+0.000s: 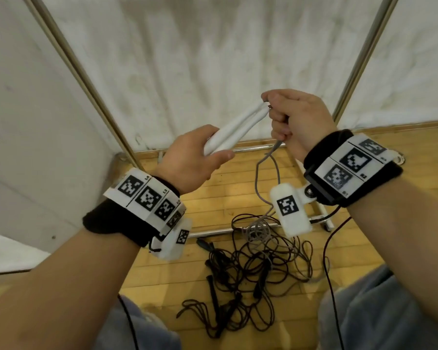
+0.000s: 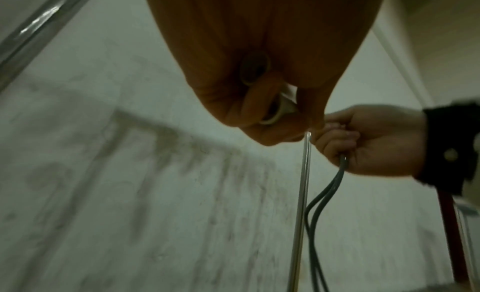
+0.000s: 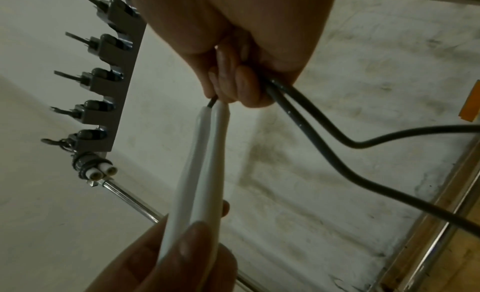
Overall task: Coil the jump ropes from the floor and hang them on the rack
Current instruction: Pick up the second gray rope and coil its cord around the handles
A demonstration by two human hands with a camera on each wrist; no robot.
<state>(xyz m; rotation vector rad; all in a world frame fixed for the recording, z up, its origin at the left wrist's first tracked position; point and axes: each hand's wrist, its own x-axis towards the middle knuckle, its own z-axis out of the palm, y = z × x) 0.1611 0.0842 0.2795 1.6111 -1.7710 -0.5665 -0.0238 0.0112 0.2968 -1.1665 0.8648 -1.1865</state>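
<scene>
Left hand (image 1: 191, 157) grips two white handles (image 1: 234, 128), right hand (image 1: 299, 120) clamps their grey cord (image 1: 266, 173)

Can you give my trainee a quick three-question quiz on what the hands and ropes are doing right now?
1. True or false: the left hand grips both white handles together.
2. What does the right hand hold? A) a black handle B) the grey cord just past the handle tips C) nothing
3. Where do the dark jump ropes lie?

Key:
1. True; the two handles lie side by side in that hand.
2. B; two strands of cord run out from the closed fingers.
3. In a tangle on the wooden floor, below the hands, not yet coiled.
</scene>
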